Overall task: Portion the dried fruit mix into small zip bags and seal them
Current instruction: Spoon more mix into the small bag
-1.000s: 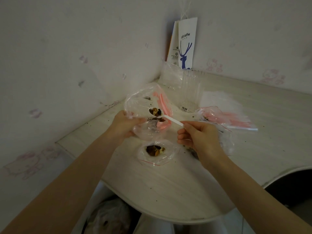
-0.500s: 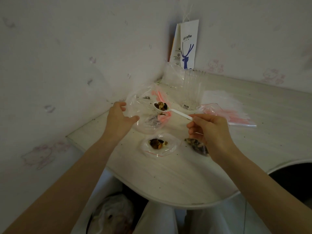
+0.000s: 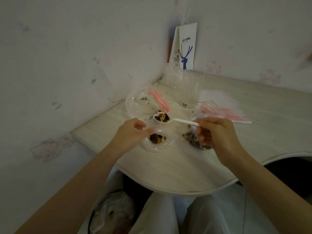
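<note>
My right hand [image 3: 217, 134] pinches the handle of a white plastic spoon [image 3: 182, 121]. Its bowl is heaped with dried fruit mix [image 3: 162, 117] and hovers just above a small zip bag [image 3: 166, 144], which lies on the table holding a little heap of mix. My left hand [image 3: 130, 134] is beside that bag's left edge, fingers loosely curved, thumb tip at the plastic, nothing gripped. Behind the spoon lies the large clear bag [image 3: 138, 103]. A second clear bag with mix [image 3: 190, 139] sits partly under my right hand.
A stack of empty zip bags with red strips [image 3: 226, 112] lies at the right back. Clear plastic cups [image 3: 190, 88] and a paper coffee bag [image 3: 187, 46] stand in the corner. Crumbs dot the table [image 3: 168, 173]. A lined bin [image 3: 111, 215] sits below its front edge.
My left hand let go of the large clear bag and came down to the small bag. My right hand drew the loaded spoon out of the large bag toward the small one.
</note>
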